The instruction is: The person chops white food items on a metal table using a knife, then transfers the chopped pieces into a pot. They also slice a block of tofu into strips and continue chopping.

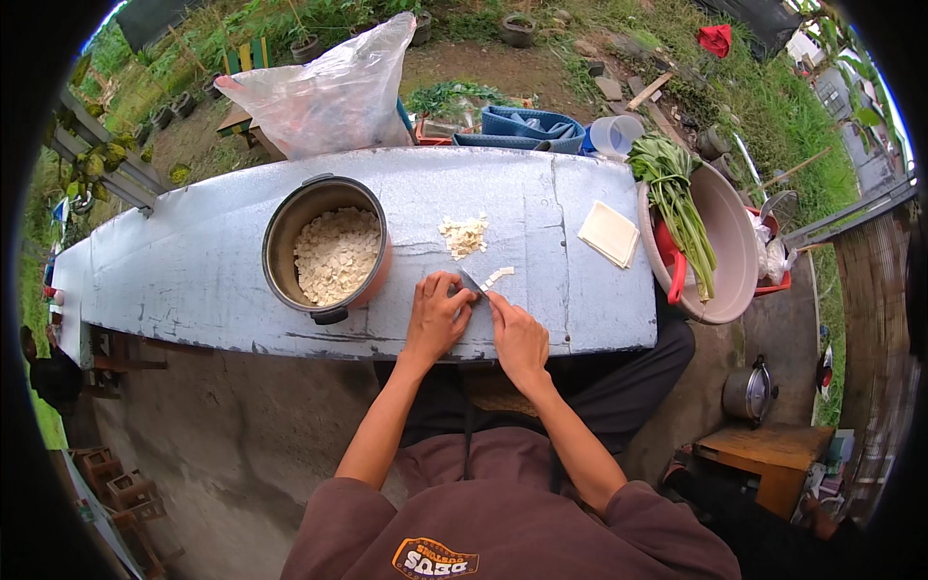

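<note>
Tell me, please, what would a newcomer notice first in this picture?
First, the two hands at the near edge of the pale blue table: the left hand and the right hand meet over small white pieces, with a blade between them. Left of them stands a round pot full of white cut pieces. At the right end, long green stalks lie across a pink basin.

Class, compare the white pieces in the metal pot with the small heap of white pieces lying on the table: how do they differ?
The pieces in the pot make a large mass held inside the pot; the small heap is far smaller and lies loose on the bare table. The potful sits left of the left hand, the heap above both hands. Both are white, chopped small.
</note>
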A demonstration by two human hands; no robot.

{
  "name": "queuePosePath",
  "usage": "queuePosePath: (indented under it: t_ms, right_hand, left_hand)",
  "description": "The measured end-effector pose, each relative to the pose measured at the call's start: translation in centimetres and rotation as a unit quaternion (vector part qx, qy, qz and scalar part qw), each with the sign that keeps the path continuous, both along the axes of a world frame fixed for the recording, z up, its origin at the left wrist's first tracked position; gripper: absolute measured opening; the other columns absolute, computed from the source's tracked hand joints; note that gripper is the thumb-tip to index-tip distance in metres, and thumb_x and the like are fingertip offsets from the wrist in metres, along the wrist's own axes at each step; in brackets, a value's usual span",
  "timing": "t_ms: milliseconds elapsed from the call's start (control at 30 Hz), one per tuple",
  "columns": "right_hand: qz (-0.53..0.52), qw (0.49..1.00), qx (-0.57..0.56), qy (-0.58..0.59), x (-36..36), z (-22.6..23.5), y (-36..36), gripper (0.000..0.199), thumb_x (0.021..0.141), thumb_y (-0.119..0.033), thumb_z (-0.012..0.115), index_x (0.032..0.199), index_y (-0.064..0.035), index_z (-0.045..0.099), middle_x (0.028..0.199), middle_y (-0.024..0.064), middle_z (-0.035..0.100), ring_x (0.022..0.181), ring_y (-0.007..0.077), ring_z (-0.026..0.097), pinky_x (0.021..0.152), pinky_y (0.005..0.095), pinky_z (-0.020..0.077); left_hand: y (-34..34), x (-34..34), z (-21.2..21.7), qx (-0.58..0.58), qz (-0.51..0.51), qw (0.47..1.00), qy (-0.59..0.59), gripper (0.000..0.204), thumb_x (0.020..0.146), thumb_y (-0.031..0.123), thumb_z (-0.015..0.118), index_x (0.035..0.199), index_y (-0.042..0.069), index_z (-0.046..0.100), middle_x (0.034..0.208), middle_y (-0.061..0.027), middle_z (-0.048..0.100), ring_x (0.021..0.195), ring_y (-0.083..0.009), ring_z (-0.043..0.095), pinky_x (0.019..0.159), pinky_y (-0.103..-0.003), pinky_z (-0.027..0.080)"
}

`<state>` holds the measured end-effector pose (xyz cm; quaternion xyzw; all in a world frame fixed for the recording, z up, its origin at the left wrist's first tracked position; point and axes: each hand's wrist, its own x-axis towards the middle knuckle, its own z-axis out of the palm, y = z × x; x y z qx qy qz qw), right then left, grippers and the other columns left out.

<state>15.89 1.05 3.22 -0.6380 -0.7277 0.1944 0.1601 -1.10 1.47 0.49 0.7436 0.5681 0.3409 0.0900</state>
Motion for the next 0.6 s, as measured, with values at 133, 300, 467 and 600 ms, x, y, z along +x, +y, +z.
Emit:
queuePosePath:
  t_ms: [133,300,467,600]
  right_hand:
    - [-0.001,1.000,0.006,0.020,-0.9,-0.1,1.3,0.029,0.108,-0.031,0.053,0.128,-0.0218,0.071,0.087,0.0161,0.071,0.081,0.0408,0.070,0.070,0.0521,0.0541]
    - [0.009,1.000,0.005,0.027,-0.4,-0.1,-0.2,0.029,0.107,-0.030,0.054,0.130,-0.0237,0.069,0.086,0.0166,0.071,0.078,0.0419,0.070,0.068,0.0537,0.0546]
    - [0.011,0.999,0.012,0.028,-0.9,-0.7,0.4,0.029,0.107,-0.030,0.054,0.131,-0.0244,0.069,0.085,0.0173,0.071,0.077,0.0427,0.070,0.068,0.0550,0.0547]
    - [0.014,0.999,0.013,0.043,-1.2,-0.8,0.1,0.029,0.107,-0.030,0.054,0.131,-0.0241,0.069,0.085,0.0177,0.071,0.076,0.0428,0.070,0.067,0.0550,0.0545]
  left_hand:
    - [-0.2,-0.1,0.1,0.011,0.006,1.000,-0.001,0.016,0.083,0.009,0.074,0.099,0.012,0.073,0.109,-0.0065,0.060,0.118,-0.0266,0.054,0.103,-0.043,0.041]
    - [-0.6,-0.1,-0.2,0.004,0.025,1.000,0.006,0.016,0.084,0.010,0.074,0.099,0.013,0.073,0.109,-0.0062,0.060,0.118,-0.0267,0.053,0.103,-0.043,0.041]
    - [-1.0,0.1,-0.3,0.001,0.042,0.999,0.007,0.015,0.084,0.011,0.073,0.099,0.013,0.072,0.109,-0.0063,0.060,0.118,-0.0270,0.053,0.103,-0.044,0.041]
    - [-1.0,0.2,-0.4,0.008,0.057,0.998,-0.006,0.016,0.085,0.012,0.073,0.100,0.010,0.068,0.109,-0.0071,0.060,0.118,-0.0282,0.053,0.102,-0.044,0.041]
